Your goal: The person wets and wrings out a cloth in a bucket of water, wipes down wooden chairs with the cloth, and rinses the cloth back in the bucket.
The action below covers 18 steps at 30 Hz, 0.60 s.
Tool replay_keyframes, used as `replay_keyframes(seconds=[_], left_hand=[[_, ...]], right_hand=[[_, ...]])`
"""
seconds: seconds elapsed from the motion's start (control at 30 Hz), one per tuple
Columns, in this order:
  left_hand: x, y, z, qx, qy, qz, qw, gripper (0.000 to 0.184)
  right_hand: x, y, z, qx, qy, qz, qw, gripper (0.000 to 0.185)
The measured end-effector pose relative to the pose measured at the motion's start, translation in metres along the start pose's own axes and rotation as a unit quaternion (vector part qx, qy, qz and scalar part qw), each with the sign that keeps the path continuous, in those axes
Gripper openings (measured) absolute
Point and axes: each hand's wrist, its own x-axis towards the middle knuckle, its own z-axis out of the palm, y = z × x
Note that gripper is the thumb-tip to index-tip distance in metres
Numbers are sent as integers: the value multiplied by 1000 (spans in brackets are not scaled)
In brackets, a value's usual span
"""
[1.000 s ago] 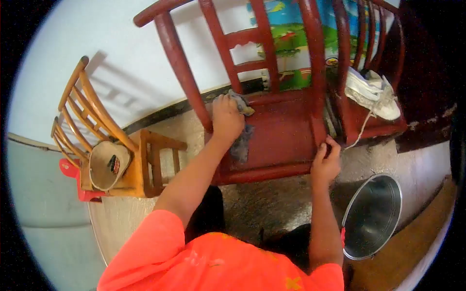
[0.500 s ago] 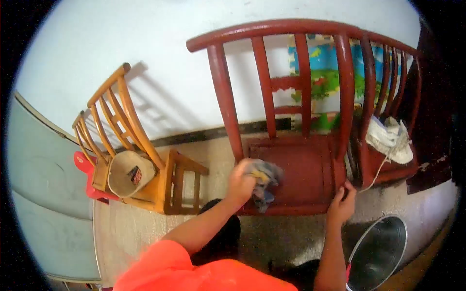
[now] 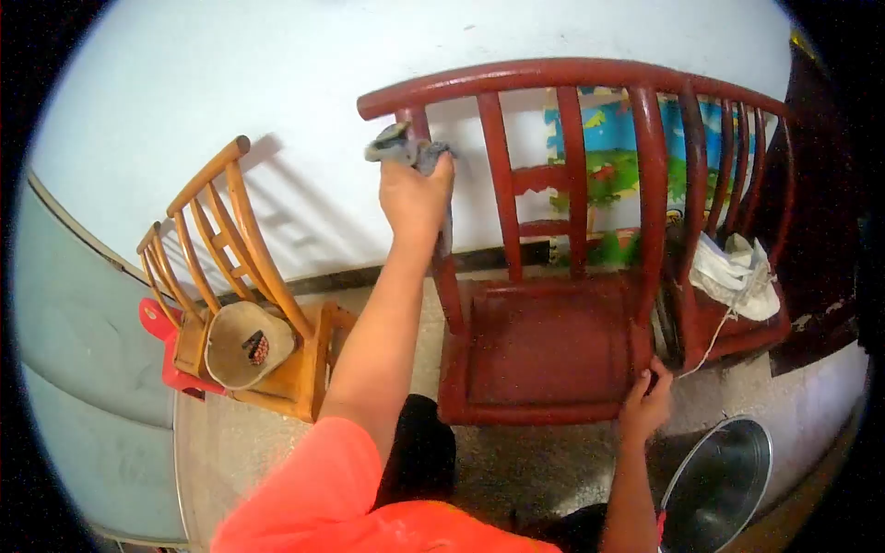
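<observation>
A dark red wooden chair (image 3: pixel 553 346) stands in front of me. My left hand (image 3: pixel 415 198) is closed round a grey, crumpled cloth (image 3: pixel 392 145) and presses it against the upper part of the chair's left back post, just under the curved top rail. My right hand (image 3: pixel 647 404) rests at the front right corner of the seat, its fingers bent against the edge.
Left stand yellow wooden chairs (image 3: pixel 313 355), one bearing a beige basket (image 3: pixel 230 346), and a red plastic stool (image 3: pixel 171 355). On a second red chair at right lies a white cloth item (image 3: pixel 737 276). A metal basin (image 3: pixel 719 484) sits lower right.
My left hand and the cloth have moved from the seat's left side up to the top of the left back post. My right hand has stayed at the seat corner.
</observation>
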Motion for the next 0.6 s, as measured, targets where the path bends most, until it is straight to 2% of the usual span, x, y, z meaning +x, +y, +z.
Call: replay_keyframes(seconds=[0.03,0.07,0.1,0.17,0.23,0.3,0.33,0.47,0.53,0.57,0.6], left_hand=[[-4,-4,-3,-12,-32,-60,998,45],[-5,-5,-6,-27,-26,-74,997,36],[-11,-4,-11,-62,-86,-128,986,32],[-36,-7,-13,-168,-105,-183,963,29],[-75,-39,0,-101,-110,-146,978,28],[-118,-40,-10,-72,-175,-240,952,26],[-150,-71,1,-75,-192,-211,955,24],[-186,-73,-2,-77,-187,-169,965,24],[-188,-78,-4,-128,-151,-88,976,22],[-190,-79,-9,-134,-150,-78,976,22],[-194,-81,-17,-9,-240,-58,969,24]], right_hand=[[-1,-1,0,-9,-9,2,1000,21],[-1,-1,0,-8,2,-4,1000,21],[0,-1,1,-6,16,-11,1000,21],[0,2,1,-22,-11,24,999,21],[-1,0,2,-2,5,11,1000,21],[-3,-8,-4,-20,-15,38,999,21],[-2,-7,-3,-13,-10,35,999,21],[0,3,3,-27,3,18,999,21],[0,-1,0,-25,9,18,999,20],[1,-3,0,-21,6,21,1000,20],[1,-4,1,-18,16,25,999,20]])
